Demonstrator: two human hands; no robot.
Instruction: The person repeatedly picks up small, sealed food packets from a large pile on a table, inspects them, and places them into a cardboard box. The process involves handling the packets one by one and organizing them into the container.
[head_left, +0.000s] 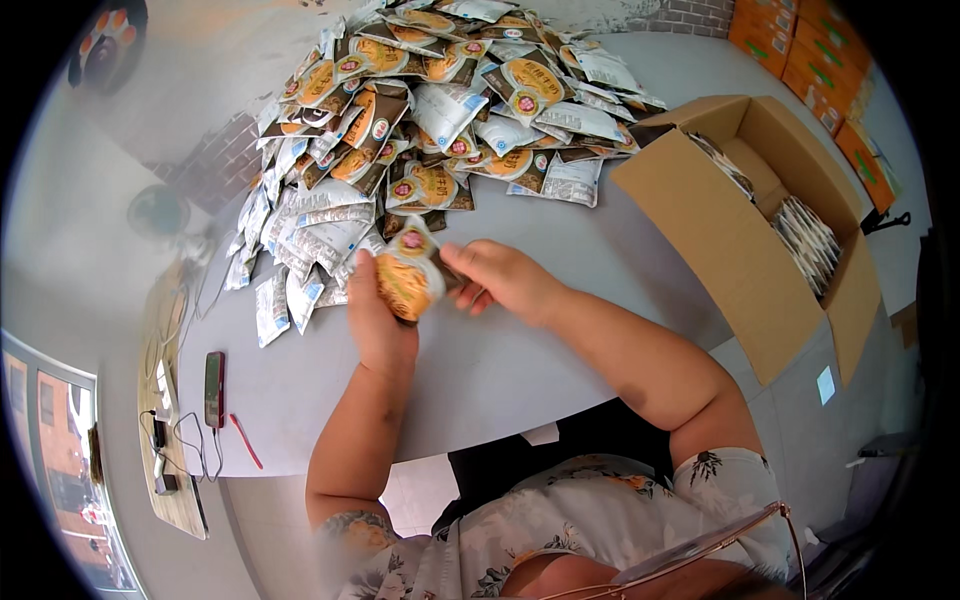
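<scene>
A printed milk packet (409, 279), brown and white with an orange picture, is held upright between my two hands above the grey table. My left hand (381, 319) grips its left and lower edge, thumb up. At its right edge, my right hand (502, 277) has its thumb and fingers on the packet; that edge is blurred and partly hidden. Just beyond my hands rises a large heap of similar packets (431, 176), some showing brown printed fronts, others white backs with small writing.
An open cardboard box (682, 232) stands at the right, with packets (806, 244) stacked on edge inside. Orange crates (821, 67) are stacked at the far right. On the left lie a phone (214, 390), a red pen (246, 441) and cables beside a wooden board (176, 502).
</scene>
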